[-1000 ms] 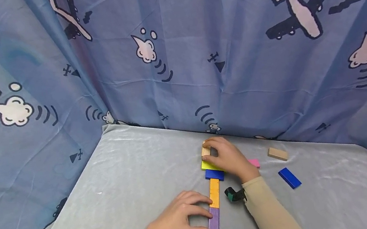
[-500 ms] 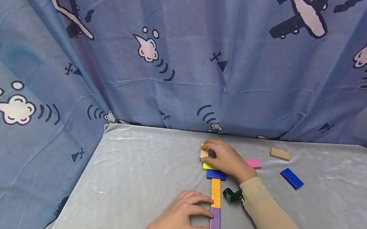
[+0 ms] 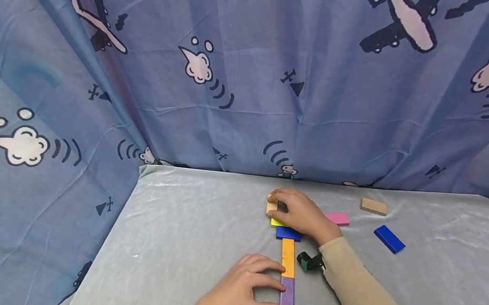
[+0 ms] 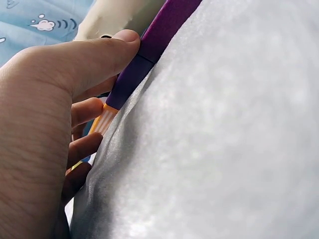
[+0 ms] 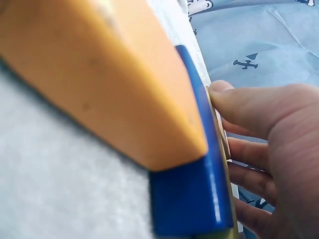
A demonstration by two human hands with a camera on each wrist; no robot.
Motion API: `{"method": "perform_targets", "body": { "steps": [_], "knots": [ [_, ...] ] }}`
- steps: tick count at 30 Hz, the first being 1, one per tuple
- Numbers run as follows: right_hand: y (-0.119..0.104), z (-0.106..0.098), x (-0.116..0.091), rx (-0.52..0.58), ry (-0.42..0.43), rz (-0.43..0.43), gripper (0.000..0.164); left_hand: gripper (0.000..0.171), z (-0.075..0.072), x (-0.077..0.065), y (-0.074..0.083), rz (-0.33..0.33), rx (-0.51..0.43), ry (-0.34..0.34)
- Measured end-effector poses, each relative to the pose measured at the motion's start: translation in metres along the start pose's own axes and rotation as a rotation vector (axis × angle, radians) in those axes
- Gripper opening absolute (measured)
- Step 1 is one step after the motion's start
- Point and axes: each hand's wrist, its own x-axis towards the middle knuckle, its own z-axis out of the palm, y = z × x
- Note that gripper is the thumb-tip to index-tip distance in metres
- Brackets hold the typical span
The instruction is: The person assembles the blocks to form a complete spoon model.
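Note:
In the head view a row of flat blocks runs away from me: two purple blocks [image 3: 287,295], an orange block [image 3: 288,258], a crosswise blue block [image 3: 287,233] and a yellow block [image 3: 277,221]. At the far end my right hand [image 3: 303,213] pinches a plain wooden block [image 3: 271,206] between thumb and fingers, right up against the yellow one. My left hand [image 3: 239,289] lies along the row's left side, fingertips by the orange and purple blocks and thumb [image 4: 127,42] at the purple ones. The right wrist view has the orange block's end overlapping the blue block [image 5: 192,199].
Right of the row lie a pink block [image 3: 338,218], partly behind the right hand, another plain wooden block [image 3: 373,206] and a second blue block [image 3: 389,239]. They rest on a grey cloth-covered table [image 3: 179,227]. A blue curtain [image 3: 240,94] printed with airplanes hangs behind.
My right hand and the wooden block have shifted slightly toward me, covering more of the yellow block. The left hand stays in place. The head view has moved a little.

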Motion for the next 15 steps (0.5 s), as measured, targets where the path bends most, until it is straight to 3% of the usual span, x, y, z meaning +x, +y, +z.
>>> {"method": "perform_targets", "body": {
  "steps": [11, 15],
  "knots": [
    [-0.002, -0.0027, -0.0038, 0.009, -0.005, 0.016, 0.042, 0.032, -0.0001, -0.0006, 0.0029, -0.065, -0.059, -0.023],
    [0.0007, -0.0075, -0.0092, 0.019, 0.011, -0.001, 0.04, 0.032, 0.0006, 0.0, 0.002, -0.055, -0.052, -0.018]
  ]
}}
